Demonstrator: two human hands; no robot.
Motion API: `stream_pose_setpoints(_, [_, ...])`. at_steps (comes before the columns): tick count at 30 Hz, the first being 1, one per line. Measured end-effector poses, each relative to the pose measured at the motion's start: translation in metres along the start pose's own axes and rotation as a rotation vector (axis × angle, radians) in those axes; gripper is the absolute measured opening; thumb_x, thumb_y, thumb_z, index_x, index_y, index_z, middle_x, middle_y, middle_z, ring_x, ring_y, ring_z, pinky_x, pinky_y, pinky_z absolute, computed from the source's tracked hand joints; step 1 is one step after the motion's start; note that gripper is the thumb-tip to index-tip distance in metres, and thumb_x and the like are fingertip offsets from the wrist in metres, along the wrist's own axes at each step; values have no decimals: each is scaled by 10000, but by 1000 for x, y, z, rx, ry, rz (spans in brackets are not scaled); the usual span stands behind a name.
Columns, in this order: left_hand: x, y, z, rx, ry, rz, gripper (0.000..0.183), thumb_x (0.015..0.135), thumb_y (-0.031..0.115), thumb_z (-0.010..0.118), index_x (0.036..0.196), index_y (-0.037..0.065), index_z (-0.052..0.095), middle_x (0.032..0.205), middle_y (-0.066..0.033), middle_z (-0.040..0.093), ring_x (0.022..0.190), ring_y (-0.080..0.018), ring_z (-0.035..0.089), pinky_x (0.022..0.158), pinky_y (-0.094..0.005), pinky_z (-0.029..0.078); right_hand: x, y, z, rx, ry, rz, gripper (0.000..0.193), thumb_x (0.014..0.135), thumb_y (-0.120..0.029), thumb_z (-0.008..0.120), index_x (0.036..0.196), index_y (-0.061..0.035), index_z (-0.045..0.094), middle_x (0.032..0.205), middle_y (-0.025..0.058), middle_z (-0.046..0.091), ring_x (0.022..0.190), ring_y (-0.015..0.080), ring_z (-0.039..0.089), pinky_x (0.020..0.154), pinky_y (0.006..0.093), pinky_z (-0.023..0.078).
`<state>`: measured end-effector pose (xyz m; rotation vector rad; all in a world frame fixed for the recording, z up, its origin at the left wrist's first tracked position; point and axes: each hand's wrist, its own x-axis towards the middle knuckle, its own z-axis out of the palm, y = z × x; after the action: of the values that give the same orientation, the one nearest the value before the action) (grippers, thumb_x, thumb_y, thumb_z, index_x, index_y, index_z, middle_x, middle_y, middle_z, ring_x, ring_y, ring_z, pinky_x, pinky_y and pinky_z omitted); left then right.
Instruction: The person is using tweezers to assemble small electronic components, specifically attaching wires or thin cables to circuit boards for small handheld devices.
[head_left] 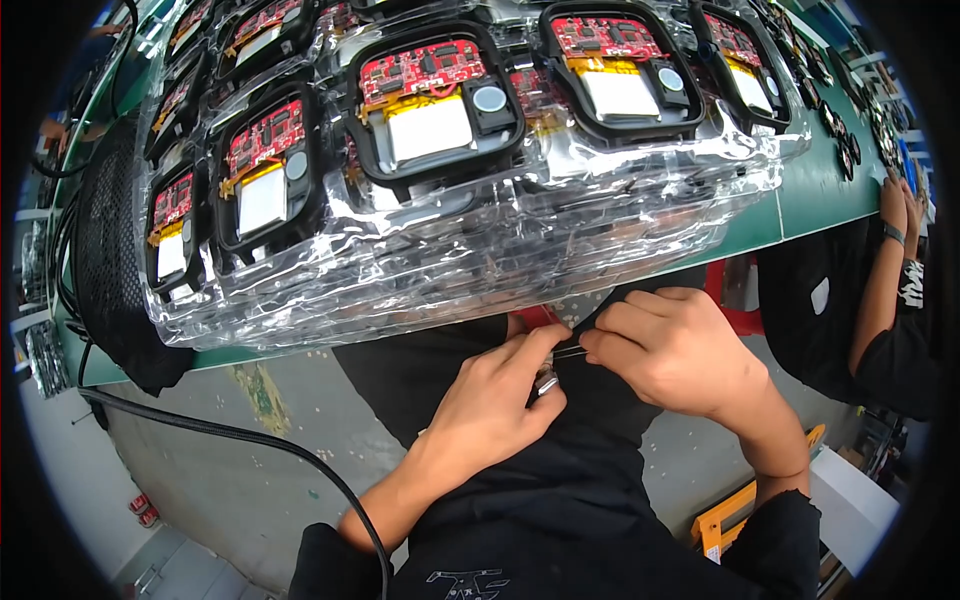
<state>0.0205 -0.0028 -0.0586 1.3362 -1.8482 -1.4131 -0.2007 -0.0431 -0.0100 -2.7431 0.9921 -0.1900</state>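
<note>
Left hand (490, 405), head view, curls around a small metal piece (546, 382) on the near side of the tray stack (560, 235). Right hand (675, 350), also nearside, is pinched narrow beside a thin strand (572, 351); its grip cannot be told. Recommended: steady wrists, straight strand, light pressure.

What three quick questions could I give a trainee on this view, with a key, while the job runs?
1. True or false: the black mesh fabric lies to the left of the stacked clear trays.
2. What colour are the circuit boards in the top tray? A) green B) red C) blue
3. Where are the person's left hand and right hand relative to the green table?

Key: 1. True. 2. B. 3. In front of its near edge, close together.
</note>
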Motion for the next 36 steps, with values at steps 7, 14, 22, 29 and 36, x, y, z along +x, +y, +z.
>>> stream_pose_setpoints(7, [-3,-2,1,-37,-5,27,495,783,20,695,1271,63,618,838,-112,651,649,-235,626,637,-356,522,0,2,0,79,-9,3,156,719,-152,695,868,-106,708,815,-20,595,753,147,646,627,295,534])
stream_pose_setpoints(14, [-1,-1,-3,-82,1,2,494,776,31,692,1263,69,620,851,-127,674,666,-274,648,652,-374,530,0,-2,-2,-15,33,-16,176,730,-148,699,898,-105,725,832,-27,611,767,140,648,628,290,528])
stream_pose_setpoints(22, [-3,2,-6,-104,-38,20,493,771,46,673,1261,61,622,780,-117,645,639,-270,630,640,-369,518,-1,2,-3,164,17,-5,139,763,-146,713,895,-102,727,850,-11,637,756,163,656,626,311,532])
stream_pose_setpoints(29, [-4,1,-5,-144,-88,51,495,770,53,667,1263,57,623,754,-109,619,622,-264,610,628,-365,508,-3,9,4,339,69,-3,94,778,-138,750,850,-83,724,825,20,648,716,209,663,606,341,528])
stream_pose_setpoints(36, [-6,-2,-3,-137,-54,42,521,760,38,671,1278,43,620,780,-110,645,638,-257,631,645,-352,520,-6,2,9,327,61,12,111,780,-120,759,883,-97,728,837,12,654,722,207,669,583,346,532])
